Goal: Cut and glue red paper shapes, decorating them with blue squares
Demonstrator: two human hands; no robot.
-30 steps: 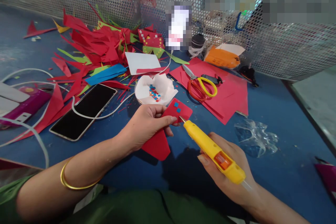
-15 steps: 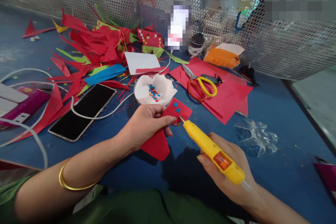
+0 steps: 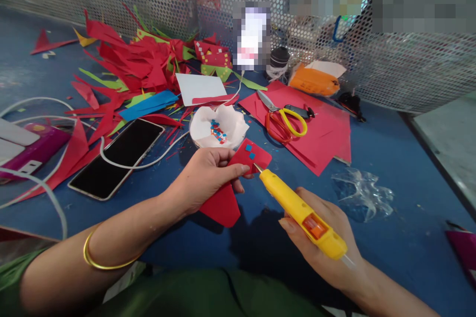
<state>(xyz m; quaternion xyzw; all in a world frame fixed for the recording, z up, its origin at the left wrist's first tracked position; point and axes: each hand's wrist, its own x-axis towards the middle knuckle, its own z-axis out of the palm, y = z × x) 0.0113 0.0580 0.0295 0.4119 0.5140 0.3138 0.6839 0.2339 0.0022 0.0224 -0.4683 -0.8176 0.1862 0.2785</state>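
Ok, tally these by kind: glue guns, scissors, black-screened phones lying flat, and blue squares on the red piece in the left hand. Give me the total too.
Glue gun: 1
Scissors: 1 pair
Black-screened phone lying flat: 1
Blue squares on the red piece: 2
Total: 5

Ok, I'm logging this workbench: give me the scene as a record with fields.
Left hand: holds red paper bearing two blue squares
Right hand: holds yellow glue gun, nozzle close to the paper
Dish: white-lined, small blue and red pieces inside
Scissors: on red sheets, right of dish
Flat phone: screen dark, white cable across it
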